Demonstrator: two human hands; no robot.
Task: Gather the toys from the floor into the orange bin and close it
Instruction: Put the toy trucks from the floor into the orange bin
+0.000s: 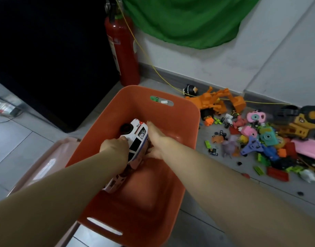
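Both hands, left (115, 146) and right (155, 139), clasp the rigid white plastic toy car (135, 143) inside the orange plastic bin (185, 111); light, smooth-sided; best gripped across its body.

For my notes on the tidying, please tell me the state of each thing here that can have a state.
orange bin: open, no lid on it
white toy car: inside the bin, held by both hands
left hand: grips the car
right hand: holds the car's side
toy pile: on the floor
fire extinguisher: upright

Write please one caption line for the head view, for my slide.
Both hands lower a white toy car into the orange bin; many toys remain on the floor.
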